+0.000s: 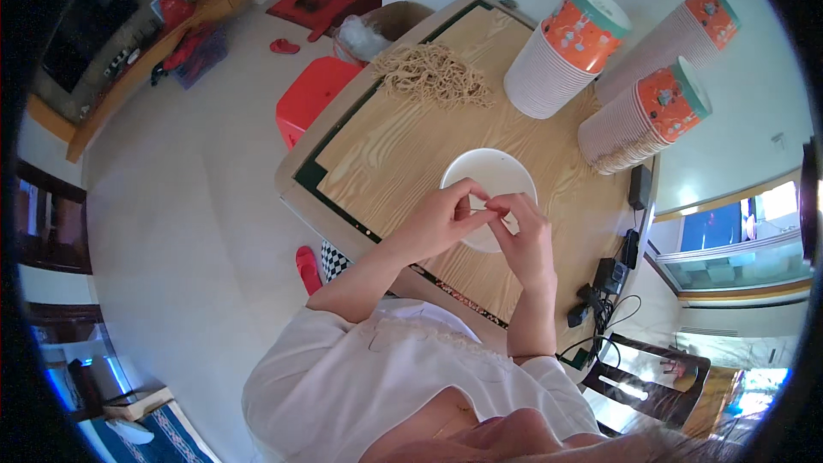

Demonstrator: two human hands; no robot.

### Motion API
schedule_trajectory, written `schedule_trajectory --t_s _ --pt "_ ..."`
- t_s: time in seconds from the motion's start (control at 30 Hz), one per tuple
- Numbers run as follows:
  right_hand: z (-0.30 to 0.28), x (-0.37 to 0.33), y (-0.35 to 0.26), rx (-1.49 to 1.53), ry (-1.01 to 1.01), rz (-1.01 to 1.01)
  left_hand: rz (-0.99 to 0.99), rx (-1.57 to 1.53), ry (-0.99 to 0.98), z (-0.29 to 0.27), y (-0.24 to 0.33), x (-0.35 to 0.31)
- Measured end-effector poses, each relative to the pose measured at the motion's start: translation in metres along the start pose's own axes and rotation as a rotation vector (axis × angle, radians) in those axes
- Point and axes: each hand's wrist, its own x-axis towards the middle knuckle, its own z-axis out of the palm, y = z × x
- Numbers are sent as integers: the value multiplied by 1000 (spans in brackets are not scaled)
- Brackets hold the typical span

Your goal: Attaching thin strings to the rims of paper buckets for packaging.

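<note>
White shirt [403,386] nearest the lens, bare forearms reaching up from it to the surface [373,163]. Left hand [441,216] and right hand [530,244] meet over the bowl [495,166], which is white, round, open at the top, and stands near the surface's middle, partly hidden by both hands. Fingers bent; on each hand thumb and forefinger draw together, and the two sets of tips touch or nearly touch. Cannot tell what, if anything, is pinched between them. Beyond the bowl, toward the far edge: a loose tan tangle of strands [433,75]. To its right, three cup stacks [553,69], white-sided with orange-and-teal upper bands. Along the right edge, black adapters [610,276] and looping cables [619,326]. Left of the surface, a red stool [315,94]; on the floor [189,206], red slippers [308,269].
</note>
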Motion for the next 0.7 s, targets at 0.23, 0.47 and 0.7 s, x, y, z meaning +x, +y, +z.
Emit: schedule_trajectory --t_s 0.23,0.47,0.7 --pt "-11 -3 17 51 109 47 -15 -133 76 -1 -18 8" --pt "-10 -1 8 2 184 16 -44 -184 88 -5 -13 2" --pt "-5 -6 20 77 101 39 25 -138 92 -6 -15 -1"
